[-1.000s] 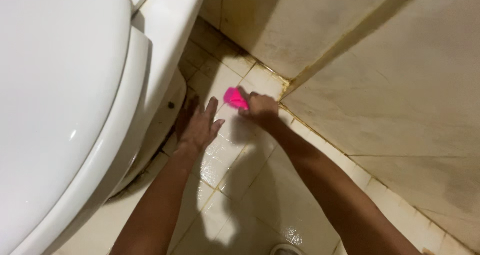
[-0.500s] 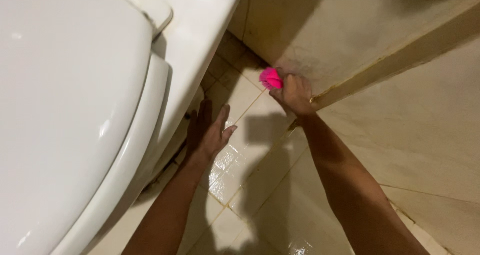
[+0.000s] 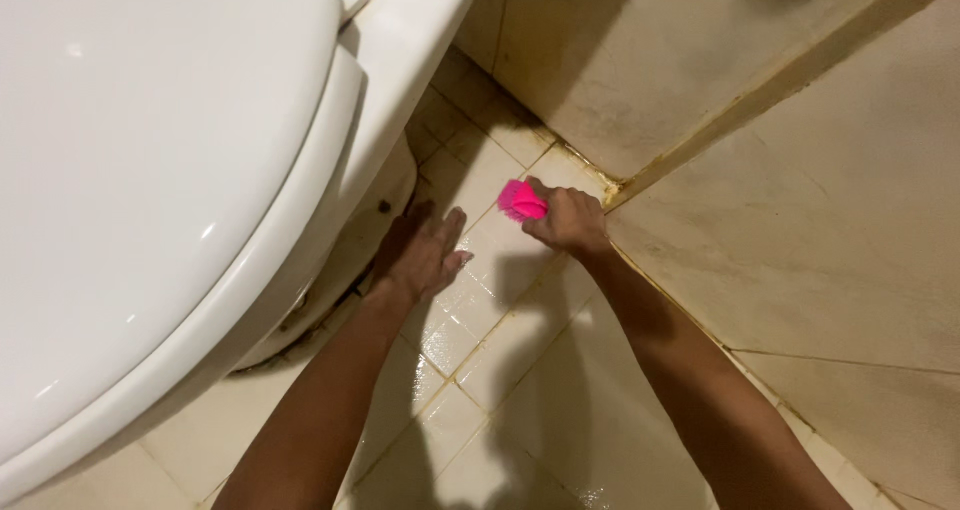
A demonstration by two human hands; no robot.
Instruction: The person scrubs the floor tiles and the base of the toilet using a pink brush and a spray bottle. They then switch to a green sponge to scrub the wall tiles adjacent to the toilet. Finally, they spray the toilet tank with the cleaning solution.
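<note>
The right hand [image 3: 572, 220] is gripping a pink scrub brush [image 3: 522, 201] bristles-down on the wet floor tile [image 3: 500, 345] near the wall corner — while the left hand [image 3: 420, 255], fingers spread flat beside the toilet base [image 3: 345, 260], is bracing the lean.

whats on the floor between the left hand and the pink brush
Nothing lies there: in the head view, only bare wet floor tile with grout lines separates the left hand, flat on the floor, from the pink brush gripped by the right hand.
</note>
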